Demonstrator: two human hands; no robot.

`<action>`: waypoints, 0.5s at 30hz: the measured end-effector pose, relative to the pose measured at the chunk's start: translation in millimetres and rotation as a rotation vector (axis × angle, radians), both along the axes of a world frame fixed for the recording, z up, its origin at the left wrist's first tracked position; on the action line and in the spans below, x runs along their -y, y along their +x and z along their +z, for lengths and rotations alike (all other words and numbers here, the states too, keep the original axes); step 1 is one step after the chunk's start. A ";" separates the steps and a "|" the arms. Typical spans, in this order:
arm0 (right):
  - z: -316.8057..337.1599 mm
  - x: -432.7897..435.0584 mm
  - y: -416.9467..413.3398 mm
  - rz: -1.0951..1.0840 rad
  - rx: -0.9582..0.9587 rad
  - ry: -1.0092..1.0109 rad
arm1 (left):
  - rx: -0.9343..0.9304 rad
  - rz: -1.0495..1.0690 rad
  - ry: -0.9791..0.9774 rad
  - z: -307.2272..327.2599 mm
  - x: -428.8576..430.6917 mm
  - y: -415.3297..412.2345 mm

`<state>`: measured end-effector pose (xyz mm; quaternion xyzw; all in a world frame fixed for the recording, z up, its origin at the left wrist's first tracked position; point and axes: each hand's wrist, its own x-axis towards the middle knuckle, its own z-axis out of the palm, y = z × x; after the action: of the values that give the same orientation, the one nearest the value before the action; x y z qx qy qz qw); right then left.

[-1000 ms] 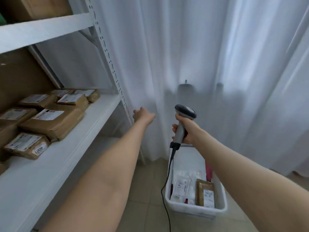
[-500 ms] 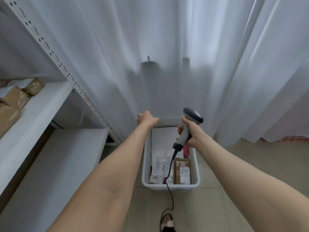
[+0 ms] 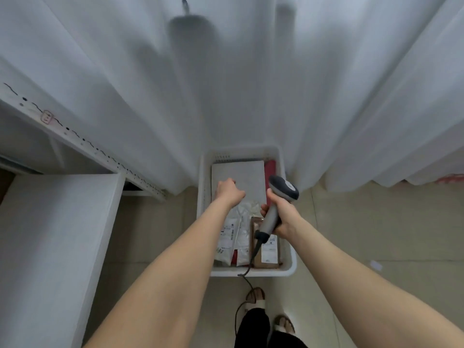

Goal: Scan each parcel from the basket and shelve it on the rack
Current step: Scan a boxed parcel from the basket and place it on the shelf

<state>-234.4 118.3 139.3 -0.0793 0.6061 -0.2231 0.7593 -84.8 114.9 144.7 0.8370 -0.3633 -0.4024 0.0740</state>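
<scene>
- Two sandalled feet (image 3: 256,296) and dark trouser legs stand on the tiled floor (image 3: 351,234), nearest the camera, with a black cable (image 3: 244,301) trailing down past them.
- Both bare forearms reach forward over a white basket (image 3: 252,272) set on the floor at the foot of a white curtain (image 3: 226,84).
- The right hand (image 3: 282,214) has its fingers wrapped tight around the grey handle of a barcode scanner (image 3: 277,204); the scanner's dark head rises beyond the knuckles, and the cable leaves the handle's butt on the near side of the fingers and drops over the basket's front rim.
- Under that hand, on its near side, a brown parcel (image 3: 267,254) with a white label lies in the basket's near right corner; left of it lie white plastic mailers (image 3: 237,234) with printed labels.
- The left hand (image 3: 229,192) is curled loosely, its fingers bent down at the near left corner of a flat grey parcel (image 3: 241,179); whether they grip it cannot be told.
- The grey parcel stretches beyond those fingers toward the basket's far wall, a red item (image 3: 270,169) showing along its right edge.
- Well left of the left hand's fingers stands the white rack (image 3: 50,234), its low shelf bare and its perforated upright slanting back toward the curtain.
</scene>
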 end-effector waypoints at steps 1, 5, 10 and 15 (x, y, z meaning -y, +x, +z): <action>-17.7 4.3 -1.9 0.018 -0.019 0.002 | -0.008 0.001 0.019 -18.9 2.8 -1.7; -97.3 14.4 -12.1 0.156 -0.123 0.037 | -0.064 0.031 0.090 -106.2 3.8 -12.3; -210.2 16.0 -22.9 0.297 -0.235 0.088 | -0.124 0.059 0.189 -221.1 -8.6 -28.5; -303.7 18.8 -24.6 0.338 -0.294 0.124 | -0.180 0.070 0.284 -321.6 -22.8 -40.8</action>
<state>-259.0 99.5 -164.4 -0.1646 0.7009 -0.0413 0.6927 -125.6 137.7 -176.9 0.8117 -0.2654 -0.5203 0.0011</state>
